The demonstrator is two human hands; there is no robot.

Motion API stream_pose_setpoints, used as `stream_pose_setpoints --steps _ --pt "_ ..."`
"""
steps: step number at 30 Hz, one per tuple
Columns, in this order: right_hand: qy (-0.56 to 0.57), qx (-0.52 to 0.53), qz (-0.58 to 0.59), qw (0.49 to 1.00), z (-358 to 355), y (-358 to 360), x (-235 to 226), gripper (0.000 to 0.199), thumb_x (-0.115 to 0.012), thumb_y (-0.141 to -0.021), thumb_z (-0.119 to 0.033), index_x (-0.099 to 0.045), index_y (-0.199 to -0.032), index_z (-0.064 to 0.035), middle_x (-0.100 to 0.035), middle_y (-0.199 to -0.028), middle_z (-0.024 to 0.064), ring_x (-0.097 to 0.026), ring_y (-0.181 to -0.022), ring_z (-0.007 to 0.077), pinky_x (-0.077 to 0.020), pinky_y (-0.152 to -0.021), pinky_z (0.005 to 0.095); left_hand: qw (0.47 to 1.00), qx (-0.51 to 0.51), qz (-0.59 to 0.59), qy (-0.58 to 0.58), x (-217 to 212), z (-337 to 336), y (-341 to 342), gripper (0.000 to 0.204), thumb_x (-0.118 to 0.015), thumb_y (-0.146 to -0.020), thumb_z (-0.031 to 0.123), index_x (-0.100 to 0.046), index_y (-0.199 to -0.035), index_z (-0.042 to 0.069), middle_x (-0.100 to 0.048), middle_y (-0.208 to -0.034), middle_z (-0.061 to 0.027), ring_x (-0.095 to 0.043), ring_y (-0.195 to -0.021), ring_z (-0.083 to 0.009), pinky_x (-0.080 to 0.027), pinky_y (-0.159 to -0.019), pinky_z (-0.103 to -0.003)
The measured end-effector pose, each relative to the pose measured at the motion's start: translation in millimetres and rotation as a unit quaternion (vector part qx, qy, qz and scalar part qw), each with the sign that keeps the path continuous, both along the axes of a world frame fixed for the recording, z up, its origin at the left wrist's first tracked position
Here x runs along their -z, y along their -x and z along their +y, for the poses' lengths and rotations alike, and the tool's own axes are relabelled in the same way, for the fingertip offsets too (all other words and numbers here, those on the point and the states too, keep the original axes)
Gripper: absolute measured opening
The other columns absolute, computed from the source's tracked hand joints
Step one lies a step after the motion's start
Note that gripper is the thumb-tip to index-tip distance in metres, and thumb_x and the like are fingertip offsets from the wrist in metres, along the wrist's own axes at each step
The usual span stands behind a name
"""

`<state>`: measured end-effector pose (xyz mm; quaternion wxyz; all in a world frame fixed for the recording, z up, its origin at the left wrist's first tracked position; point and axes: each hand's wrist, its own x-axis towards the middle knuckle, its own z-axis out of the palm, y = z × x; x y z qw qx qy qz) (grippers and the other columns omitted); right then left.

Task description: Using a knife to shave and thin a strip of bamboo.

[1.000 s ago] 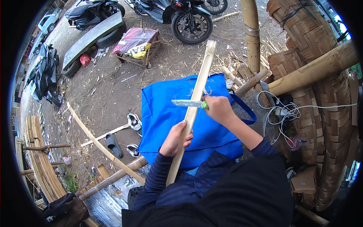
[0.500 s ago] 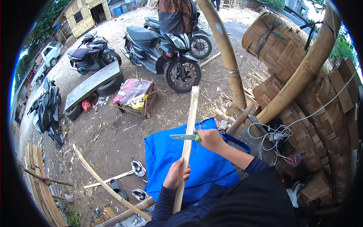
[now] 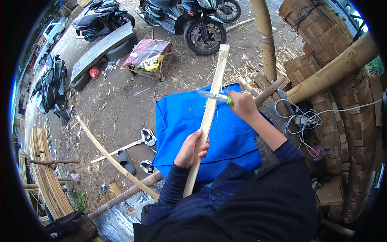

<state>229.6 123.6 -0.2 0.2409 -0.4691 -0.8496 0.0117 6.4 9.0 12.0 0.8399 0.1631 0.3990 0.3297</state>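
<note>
Head view | bamboo slat (image 3: 205, 121): over blue tarp (image 3: 181, 121), tip toward motorcycle (image 3: 189, 20) | left hand (image 3: 191, 149): clasped round slat's lower part | right hand (image 3: 242, 105): gripping green-handled knife (image 3: 215, 96), blade across slat, farther up it than a second ago – shaving advances.

The short knife blade with a green handle (image 3: 215, 96) is motion-blurred, its edge unreadable. The long pale bamboo slat (image 3: 205, 125) disappears at its lower end behind a dark sleeve; the right hand (image 3: 242, 105) hides the handle.
</note>
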Motion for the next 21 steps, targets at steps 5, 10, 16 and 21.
stream_pose_setpoints --steps 5,10,16,21 --pt "0.015 0.154 0.016 0.988 33 -26 -7 0.014 -0.062 -0.076 -0.016 -0.062 -0.082 -0.0031 -0.061 -0.062 0.0149 -0.063 -0.059 0.0307 -0.0499 -0.055 0.0395 1.000 0.013 -0.006 0.000 -2 -10 -2 0.044 -0.033 -0.097 0.041 -0.046 -0.084 0.000 -0.039 -0.057 -0.0018 -0.036 -0.041 -0.0094 -0.030 -0.038 -0.022" --pt "0.054 -0.029 -0.017 0.998 9 -2 -4 0.013 -0.061 -0.078 -0.015 -0.064 -0.085 -0.0040 -0.062 -0.065 0.0171 -0.063 -0.060 0.0313 -0.0509 -0.058 0.0404 1.000 0.015 0.006 0.019 1 -6 -2 0.043 -0.033 -0.097 0.040 -0.046 -0.084 0.000 -0.039 -0.057 -0.0027 -0.036 -0.040 -0.0099 -0.031 -0.037 -0.022" --pt "0.109 0.156 0.044 0.981 38 -19 -3 0.013 -0.062 -0.078 -0.016 -0.062 -0.081 -0.0036 -0.060 -0.061 0.0169 -0.063 -0.060 0.0317 -0.0510 -0.057 0.0416 0.999 0.010 -0.007 0.031 2 -6 -1 0.043 -0.033 -0.097 0.039 -0.046 -0.084 0.001 -0.039 -0.058 -0.0027 -0.036 -0.040 -0.0103 -0.032 -0.037 -0.022" --pt "0.111 0.182 0.092 0.973 45 -30 -3 0.017 -0.057 -0.083 -0.020 -0.064 -0.082 -0.0046 -0.060 -0.063 0.0180 -0.063 -0.064 0.0334 -0.0491 -0.057 0.0442 1.000 0.018 0.002 0.015 -1 -13 -1 0.043 -0.033 -0.097 0.039 -0.046 -0.084 0.001 -0.039 -0.057 -0.0027 -0.036 -0.041 -0.0104 -0.032 -0.038 -0.022"
